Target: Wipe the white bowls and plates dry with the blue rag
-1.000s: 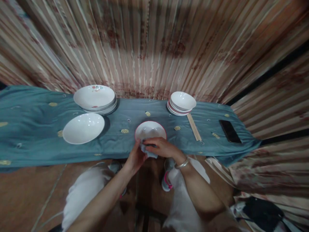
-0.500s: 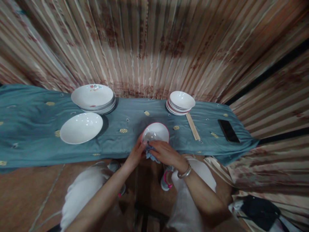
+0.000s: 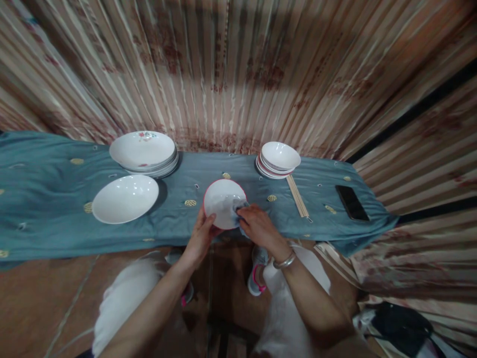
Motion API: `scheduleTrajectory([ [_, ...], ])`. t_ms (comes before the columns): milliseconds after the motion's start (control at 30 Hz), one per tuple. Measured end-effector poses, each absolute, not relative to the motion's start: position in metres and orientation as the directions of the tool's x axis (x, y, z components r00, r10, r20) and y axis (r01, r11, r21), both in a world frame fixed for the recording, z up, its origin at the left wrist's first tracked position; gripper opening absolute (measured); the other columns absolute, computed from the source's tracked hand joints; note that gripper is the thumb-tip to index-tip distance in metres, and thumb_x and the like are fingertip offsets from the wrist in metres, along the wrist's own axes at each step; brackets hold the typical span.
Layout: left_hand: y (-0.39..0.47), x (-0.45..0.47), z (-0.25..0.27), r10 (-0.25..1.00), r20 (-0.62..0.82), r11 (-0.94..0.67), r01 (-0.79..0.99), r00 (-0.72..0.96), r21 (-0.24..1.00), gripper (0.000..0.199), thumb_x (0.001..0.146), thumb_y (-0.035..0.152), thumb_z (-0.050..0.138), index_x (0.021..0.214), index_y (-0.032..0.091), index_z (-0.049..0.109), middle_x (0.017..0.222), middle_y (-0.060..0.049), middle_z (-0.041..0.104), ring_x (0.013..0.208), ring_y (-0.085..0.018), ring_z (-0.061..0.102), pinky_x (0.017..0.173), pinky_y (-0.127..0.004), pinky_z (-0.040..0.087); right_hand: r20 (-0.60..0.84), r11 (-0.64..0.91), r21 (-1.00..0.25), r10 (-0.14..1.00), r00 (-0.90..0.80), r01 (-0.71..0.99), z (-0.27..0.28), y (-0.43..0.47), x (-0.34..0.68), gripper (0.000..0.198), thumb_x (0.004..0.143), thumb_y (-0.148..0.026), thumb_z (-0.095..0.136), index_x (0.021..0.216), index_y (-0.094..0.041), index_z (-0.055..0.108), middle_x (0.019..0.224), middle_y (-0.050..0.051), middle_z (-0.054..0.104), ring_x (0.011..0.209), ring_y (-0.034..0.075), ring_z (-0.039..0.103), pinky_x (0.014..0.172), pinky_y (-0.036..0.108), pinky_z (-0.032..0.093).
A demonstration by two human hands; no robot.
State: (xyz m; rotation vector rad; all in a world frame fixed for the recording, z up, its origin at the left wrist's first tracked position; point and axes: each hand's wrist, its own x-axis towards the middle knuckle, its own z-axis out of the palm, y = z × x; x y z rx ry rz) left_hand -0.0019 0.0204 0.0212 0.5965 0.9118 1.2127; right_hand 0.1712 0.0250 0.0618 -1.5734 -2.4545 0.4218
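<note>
Bowl (image 3: pixel 219 196) with a red rim, tipped up between two hands at the middle of the near edge of the desk (image 3: pixel 179 223).

The left hand (image 3: pixel 201 236) pinches its near left rim, thumb inside and fingers underneath; the right hand (image 3: pixel 259 227), bracelet (image 3: pixel 285 261) at the wrist, is closed on a crumpled bluish cloth (image 3: pixel 239 205) against the bowl's right inner side. Whether the bowl touches the desk, I cannot tell. Small pale marks on the teal cover (image 3: pixel 253 191) are too small to read. Far left, a stack of plates (image 3: pixel 143 151) is topped by one with a floral print; just nearer sits a wide white dish (image 3: pixel 125 199). Far right are stacked small bowls (image 3: pixel 281 155), chopsticks (image 3: pixel 297 196) lying up against them, then a dark phone (image 3: pixel 352 203). A patterned curtain (image 3: pixel 231 79) closes off the far side.
</note>
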Motion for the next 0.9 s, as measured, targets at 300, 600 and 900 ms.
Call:
scheduleTrajectory([
  [300, 0.017, 0.001, 0.023, 0.954, -0.281, 0.293, -0.51, 0.102, 0.809, 0.073, 0.07, 0.027, 0.074, 0.136, 0.03, 0.043, 0.129, -0.006, 0.057, 0.102, -0.024, 0.063, 0.078, -0.039, 0.059, 0.14, 0.165, -0.257, 0.981, -0.132, 0.952, 0.045, 0.052, 0.17, 0.038, 0.092, -0.007, 0.04, 0.128, -0.009, 0.052, 0.11, 0.017, 0.065, 0.101, 0.026, 0.059, 0.093, 0.038, 0.045],
  [600, 0.011, 0.007, 0.028, 0.916, -0.348, 0.4, -0.506, 0.198, 0.764, 0.072, 0.07, 0.023, 0.073, 0.136, 0.026, 0.046, 0.118, -0.007, 0.065, 0.084, -0.02, 0.068, 0.072, -0.036, 0.06, 0.28, 0.184, -0.374, 0.957, -0.078, 0.909, 0.048, 0.077, 0.164, 0.034, 0.093, -0.014, 0.041, 0.124, -0.012, 0.056, 0.11, 0.017, 0.064, 0.106, 0.027, 0.057, 0.099, 0.043, 0.045],
  [900, 0.012, 0.007, 0.024, 0.906, -0.342, 0.424, -0.521, 0.25, 0.741, 0.073, 0.07, 0.023, 0.073, 0.137, 0.029, 0.046, 0.123, -0.006, 0.064, 0.08, -0.018, 0.068, 0.067, -0.034, 0.061, 0.335, 0.405, -0.484, 0.905, -0.263, 0.776, 0.053, 0.065, 0.137, 0.041, 0.095, -0.018, 0.039, 0.134, -0.015, 0.052, 0.137, 0.014, 0.052, 0.129, 0.022, 0.048, 0.112, 0.037, 0.038],
])
